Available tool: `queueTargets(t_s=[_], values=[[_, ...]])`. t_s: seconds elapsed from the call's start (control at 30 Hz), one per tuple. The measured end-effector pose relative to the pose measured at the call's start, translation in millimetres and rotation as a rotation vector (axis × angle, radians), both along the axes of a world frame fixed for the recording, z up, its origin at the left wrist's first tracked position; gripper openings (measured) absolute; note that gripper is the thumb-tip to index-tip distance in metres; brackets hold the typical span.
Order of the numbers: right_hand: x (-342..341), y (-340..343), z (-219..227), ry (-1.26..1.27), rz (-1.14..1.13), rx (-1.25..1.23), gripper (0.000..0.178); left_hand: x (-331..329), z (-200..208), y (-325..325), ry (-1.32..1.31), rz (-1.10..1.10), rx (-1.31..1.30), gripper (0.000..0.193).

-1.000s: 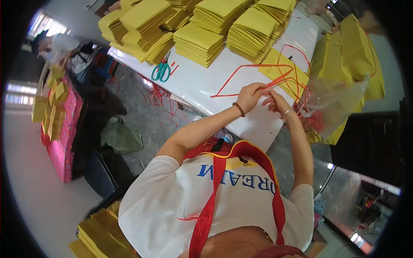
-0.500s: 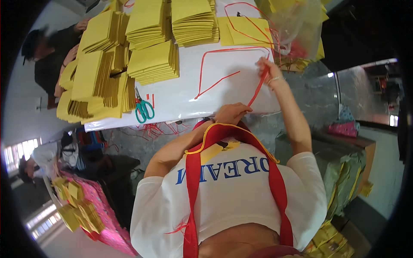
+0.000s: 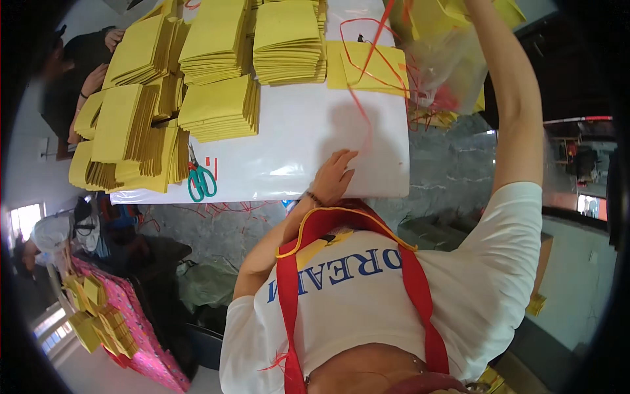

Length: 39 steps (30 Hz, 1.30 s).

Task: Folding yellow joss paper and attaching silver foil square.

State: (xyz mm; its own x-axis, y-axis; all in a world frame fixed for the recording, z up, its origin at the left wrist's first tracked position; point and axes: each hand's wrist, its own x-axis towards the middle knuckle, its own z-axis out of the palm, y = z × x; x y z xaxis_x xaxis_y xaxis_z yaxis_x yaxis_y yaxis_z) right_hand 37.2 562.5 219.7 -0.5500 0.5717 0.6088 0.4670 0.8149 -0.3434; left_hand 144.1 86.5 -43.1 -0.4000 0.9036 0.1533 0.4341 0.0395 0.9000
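Note:
My left hand (image 3: pixel 333 176) rests at the near edge of the white-covered table (image 3: pixel 289 164), palm low and fingers stretched out, holding nothing. Past its fingertips hangs the loose, blurred tail of a red plastic strip (image 3: pixel 362 113), which runs up and out at the top of the picture. My right arm is raised far forward, and its hand lies beyond the top edge, so its fingers are hidden. Yellow folded sheets (image 3: pixel 374 65) lie ahead of my left hand, with a looped red strip over them. Green-handled scissors (image 3: pixel 201 182) lie to the left.
Stacks of yellow folded paper (image 3: pixel 220 105) fill the table's left and far side. A clear plastic bag (image 3: pixel 449 72) with red strips stands at the far right corner. Another person's hand (image 3: pixel 96 79) is at the left side. Red scraps (image 3: pixel 223 209) litter the floor.
My right hand has swung up and forward out of view. The red strip has lifted off the tabletop. My left hand has let go of it and spread its fingers.

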Motion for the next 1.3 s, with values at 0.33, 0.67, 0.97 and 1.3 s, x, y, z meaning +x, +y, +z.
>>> queueTargets(t_s=[0.33, 0.67, 0.97, 1.3], values=[[-36, 90, -129, 0.519, 0.16, 0.364, 0.042, 6, -27, -34, -0.191, 0.093, -0.044, 0.03], [3, 15, -245, -0.75, 0.297, -0.465, 0.066, -53, 51, -81, -0.181, 0.434, -0.118, 0.027], [-34, 9, -206, -0.759, -0.121, -0.509, 0.089, -227, 49, -117, 0.431, 1.041, 0.032, 0.048], [14, -88, -198, -0.921, 0.138, -1.152, 0.066, -291, 19, -134, 0.054, 0.891, -0.381, 0.076]])
